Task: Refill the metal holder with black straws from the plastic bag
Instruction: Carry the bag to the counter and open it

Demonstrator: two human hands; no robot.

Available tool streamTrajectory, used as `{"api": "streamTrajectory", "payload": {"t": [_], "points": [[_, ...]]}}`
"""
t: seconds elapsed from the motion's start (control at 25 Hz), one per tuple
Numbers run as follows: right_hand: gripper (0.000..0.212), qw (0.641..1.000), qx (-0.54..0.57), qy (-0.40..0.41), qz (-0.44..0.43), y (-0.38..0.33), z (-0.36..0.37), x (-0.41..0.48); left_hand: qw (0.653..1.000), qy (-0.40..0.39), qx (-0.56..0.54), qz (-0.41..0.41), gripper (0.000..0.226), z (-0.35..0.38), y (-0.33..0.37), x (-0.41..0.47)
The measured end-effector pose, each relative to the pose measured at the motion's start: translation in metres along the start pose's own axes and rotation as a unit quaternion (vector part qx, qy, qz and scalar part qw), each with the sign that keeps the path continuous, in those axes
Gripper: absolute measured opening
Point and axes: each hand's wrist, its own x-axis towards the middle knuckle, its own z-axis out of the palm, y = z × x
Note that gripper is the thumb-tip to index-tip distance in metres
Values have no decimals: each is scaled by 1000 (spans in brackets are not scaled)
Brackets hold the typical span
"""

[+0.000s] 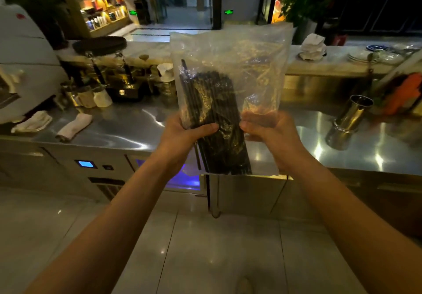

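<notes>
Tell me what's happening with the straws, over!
Left hand, right hand both grip plastic bag. Black straws inside it. Metal holder on counter, right side, no straws showing. Path clear.

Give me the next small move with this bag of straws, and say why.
Probably move the right hand up to the top edge of the plastic bag and open it. The black straws sit inside, the left hand grips the bundle through the plastic, and the metal holder stands on the counter to the right, apparently empty. Whether the top is sealed does not show.
</notes>
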Motion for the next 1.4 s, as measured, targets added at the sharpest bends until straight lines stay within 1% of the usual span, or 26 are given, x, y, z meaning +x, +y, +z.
{"api": "streamTrajectory", "payload": {"t": [0.28,0.44,0.52,0.6,0.72,0.84,0.96,1.08,1.16,1.28,1.4], "points": [[20,1000,-11,16,13,21,-101,116,999,-49,19,-15,42,85,-33,136],[18,999,-21,37,22,36,-146,158,996,-73,33,-32,59,123,-53,194],[18,998,-31,46,19,45,-165,179,995,-79,36,-40,63,140,-62,221],[18,997,-41,58,13,54,-181,199,994,-93,36,-48,60,155,-71,247],[18,995,-62,71,21,70,-199,227,992,-107,28,-63,48,171,-85,283],[18,994,-70,76,37,85,-214,258,992,-103,19,-66,46,180,-95,324],[16,991,-87,70,69,102,-230,294,995,-73,-4,-70,47,185,-100,375],[15,991,-86,66,84,118,-242,314,995,-74,-15,-60,45,194,-111,409],[15,990,-77,71,97,129,-254,328,995,-72,-11,-72,46,206,-123,431],[15,990,-67,67,109,142,-276,341,994,-66,8,-81,42,226,-143,447],[21,991,-56,45,115,154,-306,354,995,-34,33,-85,36,248,-160,456]]}}
